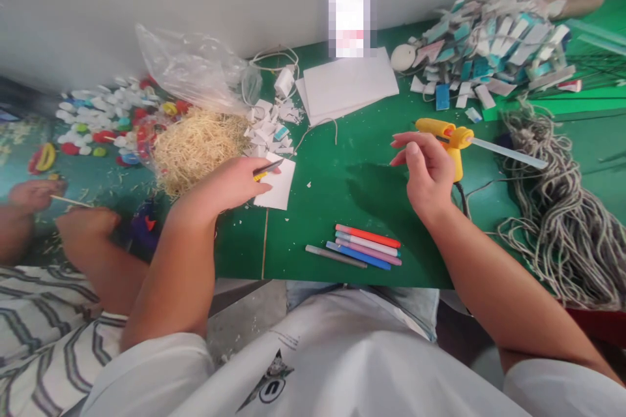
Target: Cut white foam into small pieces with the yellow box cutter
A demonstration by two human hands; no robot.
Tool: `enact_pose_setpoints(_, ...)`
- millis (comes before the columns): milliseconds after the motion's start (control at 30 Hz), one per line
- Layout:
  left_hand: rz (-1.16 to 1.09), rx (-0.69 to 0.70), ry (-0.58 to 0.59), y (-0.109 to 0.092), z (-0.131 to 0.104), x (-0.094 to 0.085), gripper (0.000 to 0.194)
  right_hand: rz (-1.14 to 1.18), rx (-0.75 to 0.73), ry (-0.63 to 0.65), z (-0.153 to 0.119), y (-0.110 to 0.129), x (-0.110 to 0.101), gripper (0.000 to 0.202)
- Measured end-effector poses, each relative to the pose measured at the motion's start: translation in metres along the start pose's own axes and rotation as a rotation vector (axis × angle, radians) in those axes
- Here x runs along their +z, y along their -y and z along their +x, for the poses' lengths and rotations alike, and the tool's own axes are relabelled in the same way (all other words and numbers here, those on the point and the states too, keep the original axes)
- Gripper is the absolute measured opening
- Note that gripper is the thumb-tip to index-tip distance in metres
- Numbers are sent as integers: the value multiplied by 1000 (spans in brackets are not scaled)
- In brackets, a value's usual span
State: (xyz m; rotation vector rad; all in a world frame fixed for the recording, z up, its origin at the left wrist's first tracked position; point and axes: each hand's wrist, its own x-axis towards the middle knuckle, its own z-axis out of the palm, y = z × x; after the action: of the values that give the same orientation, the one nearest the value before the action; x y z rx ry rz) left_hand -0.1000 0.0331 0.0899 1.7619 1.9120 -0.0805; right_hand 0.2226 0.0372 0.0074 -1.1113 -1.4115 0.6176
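My left hand (239, 184) holds a dark-tipped tool with a yellow part (261, 176), which looks like a craft knife, over a small white card (281, 192). My right hand (426, 172) is raised over the green table (313, 208), its fingers apart and nothing between them. Just behind it lies a yellow glue gun (457, 138) with a clear glue stick (511, 153) sticking out to the right. Several markers, among them a red one (366, 236) and a blue one (359, 255), lie near the front edge between my hands.
Straw (195, 146), white scraps (268, 127) and a clear plastic bag (190, 71) lie left. White sheets (349, 88) lie at the back. Cut pieces (493, 45) and grey yarn (552, 202) fill the right. At far left, another person's hands (88, 221) hold a thin stick.
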Motion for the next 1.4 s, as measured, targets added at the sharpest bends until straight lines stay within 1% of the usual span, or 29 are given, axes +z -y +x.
enact_pose_setpoints(33, 24, -23, -26, 1, -3, -3, 40, -2, 0, 2, 0, 0, 0, 38)
enact_pose_setpoints(100, 9, -19, -70, -7, -6, -4, 41, 9, 4, 3, 0, 0, 1, 38)
enact_pose_setpoints(167, -103, 91, -96, -27, -2, 2, 42, 32, 6, 2, 0, 0, 1, 37)
enact_pose_setpoints(200, -155, 157, -83, -40, 3, 8, 41, 37, 9, -1, 0, -1, 2, 37)
enact_pose_setpoints(267, -246, 250, -38, -68, 19, 22, 40, 33, 21, -8, 1, -2, 1, 38)
enact_pose_setpoints(367, -331, 374, -36, -108, 50, 45, 39, 22, 34, -20, 2, -2, 0, 38)
enact_pose_setpoints(433, -320, 418, -60, -127, 70, 56, 36, 31, 29, -29, 3, -3, -1, 37)
enact_pose_setpoints(500, -296, 406, -73, -136, 84, 62, 34, 36, 31, -35, 3, -3, -2, 36)
enact_pose_setpoints(567, -265, 349, -76, -134, 90, 61, 34, 27, 41, -26, 4, -4, -2, 37)
enact_pose_setpoints(600, -257, 319, -73, -128, 90, 58, 35, 20, 47, -18, 3, -4, -2, 37)
enact_pose_setpoints(667, -265, 267, -82, -111, 83, 50, 37, 7, 53, -3, 3, -3, -2, 39)
enact_pose_setpoints(733, -262, 209, -86, -88, 68, 39, 40, 3, 56, 10, 2, -2, -2, 40)
enact_pose_setpoints(867, -189, -15, -101, -39, 30, 15, 41, 30, 60, 18, 0, -2, 0, 37)
enact_pose_setpoints(933, -140, -102, -136, -22, 15, 6, 40, 40, 69, 29, 0, -3, 1, 37)
enact_pose_setpoints(967, -131, -126, -154, -18, 9, 3, 39, 36, 76, 39, 0, -4, 1, 37)
enact_pose_setpoints(1000, -144, -127, -181, -16, 4, 3, 40, 27, 85, 51, 0, -4, 2, 37)
enact_pose_setpoints(1067, -219, -94, -249, -22, -3, 7, 45, 6, 101, 78, 0, -6, 3, 36)
enact_pose_setpoints(1133, -321, -20, -336, -37, -8, 18, 47, -12, 112, 110, 0, -7, 3, 33)
enact_pose_setpoints(1167, -365, 27, -339, -47, -10, 26, 48, -21, 117, 127, -1, -8, 3, 31)
enact_pose_setpoints(1200, -399, 70, -312, -56, -12, 34, 49, -32, 124, 143, 0, -9, 3, 29)
enact_pose_setpoints(1233, -420, 110, -239, -65, -14, 42, 50, -49, 131, 157, 0, -10, 2, 28)
enact_pose_setpoints(1300, -415, 187, -42, -77, -18, 56, 50, -97, 134, 191, 1, -13, 0, 25)
enact_pose_setpoints(1333, -393, 222, 41, -80, -20, 61, 49, -127, 120, 217, 2, -14, -1, 24)
enact_pose_setpoints(1367, -379, 242, 87, -81, -21, 65, 48, -162, 93, 254, 2, -15, -1, 24)
enact_pose_setpoints(1400, -379, 254, 95, -80, -22, 67, 48, -200, 55, 301, 2, -17, -2, 26)
